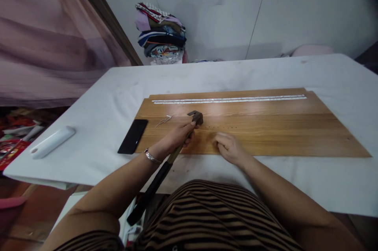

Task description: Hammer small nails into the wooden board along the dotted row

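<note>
My left hand (179, 136) is wrapped round a claw hammer (158, 182), gripping its handle close below the metal head. The head is over a wooden board (283, 136), and the black grip slants down towards my body. To the right, my right hand (228, 147) is closed at the board's near edge; whether its curled fingers hold anything is hidden. A short row of small dark marks (224, 127) runs along the board beyond that hand. Left of the hammer head lie several loose nails (163, 120).
Two white strips with printed markings (230, 99) lie along the board's far side. A black phone (132, 136) touches its left end. On the white table (97, 125), a white elongated object (53, 142) is at the left. Folded clothes (162, 34) are stacked behind the table.
</note>
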Motion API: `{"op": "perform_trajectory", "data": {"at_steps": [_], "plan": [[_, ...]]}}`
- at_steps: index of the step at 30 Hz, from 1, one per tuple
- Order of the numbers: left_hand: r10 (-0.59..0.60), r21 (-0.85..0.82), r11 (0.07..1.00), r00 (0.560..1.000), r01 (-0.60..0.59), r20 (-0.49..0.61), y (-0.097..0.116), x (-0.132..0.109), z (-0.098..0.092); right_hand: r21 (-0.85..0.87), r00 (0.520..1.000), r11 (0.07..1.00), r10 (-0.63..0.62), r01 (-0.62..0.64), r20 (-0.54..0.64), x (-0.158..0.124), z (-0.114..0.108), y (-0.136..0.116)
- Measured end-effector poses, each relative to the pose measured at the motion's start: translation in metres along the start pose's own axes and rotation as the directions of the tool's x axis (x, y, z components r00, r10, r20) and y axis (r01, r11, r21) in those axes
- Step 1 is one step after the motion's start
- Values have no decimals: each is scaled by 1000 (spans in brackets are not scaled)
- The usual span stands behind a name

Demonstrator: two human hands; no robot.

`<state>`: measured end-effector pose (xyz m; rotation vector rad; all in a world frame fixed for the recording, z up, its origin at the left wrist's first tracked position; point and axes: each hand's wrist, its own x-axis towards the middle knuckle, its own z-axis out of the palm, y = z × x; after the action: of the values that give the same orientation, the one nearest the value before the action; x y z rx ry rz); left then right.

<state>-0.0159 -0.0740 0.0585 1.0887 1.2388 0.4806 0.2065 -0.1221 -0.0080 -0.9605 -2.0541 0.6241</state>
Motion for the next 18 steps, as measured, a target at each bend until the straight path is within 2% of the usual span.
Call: {"op": "perform_trajectory", "data": {"at_steps": [3, 9, 18], "plan": [[4, 7, 1000, 1000, -4, 11, 0, 1, -1, -91, 998, 995, 24, -29, -52, 3, -4, 5], [-29, 40, 999, 1000, 29, -2, -5, 4, -2, -135, 994, 989, 53, -66, -99, 5, -5, 8], [4, 23, 1000, 1000, -4, 4, -7, 4, -5, -173, 990, 977, 113, -127, -86, 4, -5, 5]]}}
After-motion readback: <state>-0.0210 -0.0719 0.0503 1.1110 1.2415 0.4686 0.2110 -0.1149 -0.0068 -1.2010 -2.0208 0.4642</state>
